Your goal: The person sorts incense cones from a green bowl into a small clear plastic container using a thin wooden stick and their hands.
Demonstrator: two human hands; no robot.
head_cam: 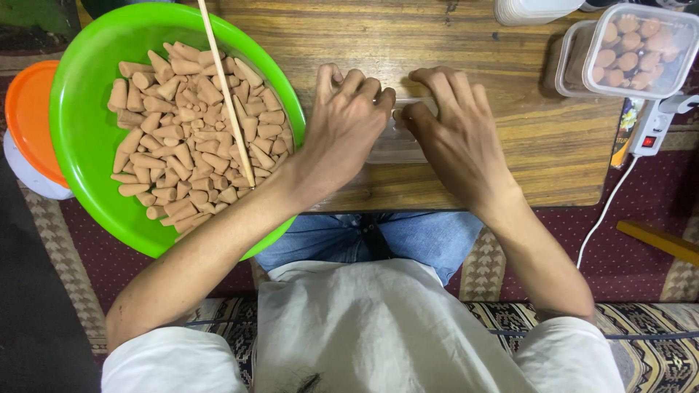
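Item: clear plastic container (397,145), small and rectangular, lying on the wooden board (553,138) directly in front of the person. It sits just right of the green bowl (87,138) and is largely covered by both hands; only its near wall and part of its top edge show between and below them.

Hands: the left hand (346,124) and right hand (455,131) rest palm-down on the container, fingers spread and bent over its far edge, thumbs nearly meeting at its middle. Both press or pinch it; whether a lid lies beneath them cannot be told.

Handling, as judged: thin transparent plastic, light, somewhat flexible and smooth, likely to slide on the board or bow if squeezed at mid-wall. Best held at the rim and corners, where such walls are stiffest.

Contents of the green bowl: a heap of tan cones (189,131), dry and matte, probably brittle at the tips. A thin wooden stick (226,91) lies slanted across them.

Also present: beyond the green bowl on its left, an orange-lidded tub (29,116); well to its right, past the hands, a second clear box of cones (641,47) and a white power strip (652,127).
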